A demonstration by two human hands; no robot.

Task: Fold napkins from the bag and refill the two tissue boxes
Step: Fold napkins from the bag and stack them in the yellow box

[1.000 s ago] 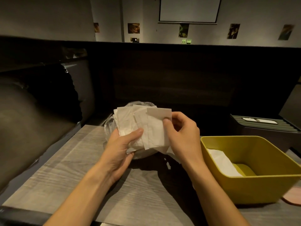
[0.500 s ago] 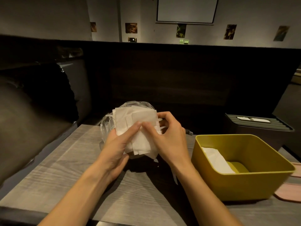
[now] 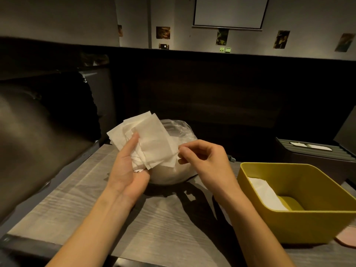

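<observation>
White napkins [image 3: 146,139] are now fanning up left of the bag [image 3: 179,151], the left hand [image 3: 127,170] gripping them; the right hand [image 3: 204,162], having slid off, is pinching their right edge.

We see both bare forearms reaching in from six o'clock, converging toward twelve. The left hand [image 3: 127,170] sits palm up and tilted inward, its thumb stretched toward one o'clock and pressed flat on a fanned stack of napkins [image 3: 146,143], fingers curled beneath; its grip is closed around the stack. The right hand [image 3: 204,162], at three o'clock from the left, shows its back to us, fingers curled, thumb and forefinger pinching the stack's right edge.
</observation>
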